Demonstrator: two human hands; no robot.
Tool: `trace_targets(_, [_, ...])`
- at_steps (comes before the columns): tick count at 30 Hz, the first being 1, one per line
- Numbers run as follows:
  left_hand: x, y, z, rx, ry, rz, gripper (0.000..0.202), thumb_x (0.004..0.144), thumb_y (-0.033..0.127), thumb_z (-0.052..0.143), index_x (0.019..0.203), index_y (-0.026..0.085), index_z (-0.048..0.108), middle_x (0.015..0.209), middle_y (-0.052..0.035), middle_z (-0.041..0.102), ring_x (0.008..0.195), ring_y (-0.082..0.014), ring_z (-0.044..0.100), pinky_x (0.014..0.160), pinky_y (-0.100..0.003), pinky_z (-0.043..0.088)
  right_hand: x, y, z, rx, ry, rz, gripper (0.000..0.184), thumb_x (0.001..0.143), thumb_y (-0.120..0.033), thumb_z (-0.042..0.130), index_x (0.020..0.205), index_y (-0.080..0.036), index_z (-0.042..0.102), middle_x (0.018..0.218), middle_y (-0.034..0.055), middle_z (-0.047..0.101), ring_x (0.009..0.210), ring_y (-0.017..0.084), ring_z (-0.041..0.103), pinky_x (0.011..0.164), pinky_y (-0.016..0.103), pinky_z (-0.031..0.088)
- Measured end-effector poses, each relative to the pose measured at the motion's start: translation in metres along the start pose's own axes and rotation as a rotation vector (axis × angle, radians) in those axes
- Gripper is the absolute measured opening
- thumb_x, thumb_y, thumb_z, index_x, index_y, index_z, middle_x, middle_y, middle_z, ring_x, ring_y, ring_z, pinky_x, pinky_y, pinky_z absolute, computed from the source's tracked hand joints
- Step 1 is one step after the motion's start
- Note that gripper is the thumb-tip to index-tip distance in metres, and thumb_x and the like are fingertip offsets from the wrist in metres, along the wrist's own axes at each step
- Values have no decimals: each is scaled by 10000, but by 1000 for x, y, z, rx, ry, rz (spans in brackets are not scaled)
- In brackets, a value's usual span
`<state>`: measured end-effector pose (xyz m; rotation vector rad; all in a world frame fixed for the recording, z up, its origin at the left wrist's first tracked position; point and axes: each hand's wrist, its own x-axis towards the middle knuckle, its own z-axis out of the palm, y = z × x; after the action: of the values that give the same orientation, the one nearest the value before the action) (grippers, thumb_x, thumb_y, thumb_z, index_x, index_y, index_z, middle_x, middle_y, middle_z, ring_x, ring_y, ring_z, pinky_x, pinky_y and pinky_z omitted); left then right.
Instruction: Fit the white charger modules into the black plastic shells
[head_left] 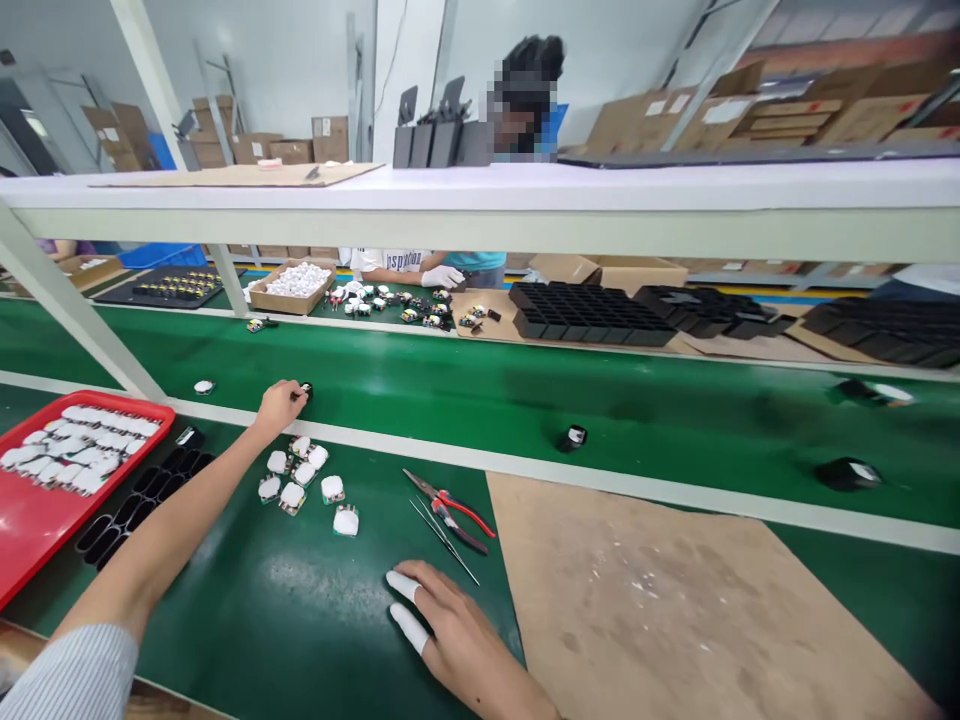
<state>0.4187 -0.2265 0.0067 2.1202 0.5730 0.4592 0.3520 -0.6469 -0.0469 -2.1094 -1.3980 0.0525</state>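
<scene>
My left hand [280, 406] reaches out over the green belt, fingers pinched on a small black housing [307, 389] with a bit of white on it. Below that hand, several small circuit boards with white tops [292, 496] lie grouped on the green bench. My right hand [450, 630] rests low over the bench with fingers stretched out and nothing in them; two of its fingertips wear white finger cots. Just beyond it lie red-handled pliers [448, 508] and thin metal tweezers [444, 540]. Under my left forearm stand rows of black oval housings [142, 496], partly hidden.
A red tray [30, 540] of white-topped boards sits at the left. Brown cardboard [675, 600] covers the bench at right. More black housings [573, 437] ride the belt. Across it, a co-worker's gloved hand [442, 276] is near black trays [592, 312]. A shelf [480, 220] crosses above.
</scene>
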Motion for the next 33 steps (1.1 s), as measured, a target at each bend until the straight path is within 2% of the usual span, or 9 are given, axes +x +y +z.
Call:
trace_targets(3, [23, -9, -17, 156, 41, 45, 262, 1034, 357, 678, 1197, 152, 686, 1210, -90, 707, 1049, -231, 705, 926, -447, 606, -1, 4, 4, 0, 47, -39, 313, 1038, -223, 577, 1341, -267, 639, 1308, 80, 713, 1145, 250, 742, 959, 364, 656])
trace_targets(7, [16, -14, -52, 284, 110, 126, 288, 974, 416, 728, 1109, 162, 735, 1170, -113, 745, 1045, -243, 717, 913, -384, 599, 0, 13, 6, -3, 69, -68, 335, 1051, -224, 543, 1375, -273, 615, 1306, 80, 715, 1129, 239, 752, 953, 351, 659])
trace_targets(11, [-23, -12, -113, 379, 210, 184, 397, 929, 527, 690, 1122, 187, 753, 1201, -120, 757, 1073, -277, 712, 937, -374, 576, 17, 23, 11, -46, 95, -101, 358, 1045, -214, 534, 1395, -245, 601, 1315, 106, 704, 1136, 258, 745, 938, 383, 662])
trace_targets(13, [-53, -16, -139, 427, 188, 208, 394, 882, 592, 703, 962, 213, 774, 1088, -98, 778, 1031, -297, 703, 997, -421, 542, 32, 22, 15, -86, 92, -109, 365, 1041, -219, 539, 1402, -213, 591, 1319, 129, 691, 1149, 284, 730, 949, 435, 654])
trace_targets(16, [-98, -39, -156, 596, 133, 269, 456, 822, 676, 719, 742, 227, 746, 881, -106, 734, 989, -344, 669, 1025, -490, 509, 61, 12, 24, -168, 36, -82, 349, 1038, -296, 588, 1364, -172, 601, 1260, 149, 677, 1102, 322, 714, 924, 495, 643])
trace_targets(20, [-131, -81, -145, 812, 179, 324, 470, 832, 664, 704, 742, 206, 760, 942, -164, 679, 1077, -404, 614, 1035, -572, 501, 98, -2, 42, -196, 3, -2, 323, 1015, -466, 651, 1145, -172, 679, 1060, 123, 654, 909, 300, 699, 810, 461, 629])
trace_targets(23, [-136, -86, -130, 801, 191, 335, 359, 851, 515, 708, 669, 207, 722, 1064, -190, 690, 1188, -439, 575, 1073, -636, 475, 107, -6, 50, -187, 13, 24, 238, 1026, -418, 641, 1004, -187, 693, 1004, 113, 631, 893, 277, 679, 821, 431, 609])
trace_targets(27, [-152, -50, -101, 529, 114, 408, 312, 934, 385, 641, 675, 210, 643, 1240, -129, 709, 1199, -341, 646, 1099, -538, 508, 86, 0, 39, -134, -22, -17, 142, 991, -211, 635, 1108, -178, 708, 1075, 113, 640, 950, 258, 664, 866, 417, 611])
trace_targets(33, [-200, -5, -6, 161, -298, 615, 158, 1008, 256, 621, 857, 217, 644, 1224, -93, 739, 1067, -219, 738, 945, -326, 583, 39, 15, 22, 104, 15, -9, 527, 986, -101, 545, 1495, -230, 491, 1459, 135, 567, 1332, 262, 578, 1107, 487, 560])
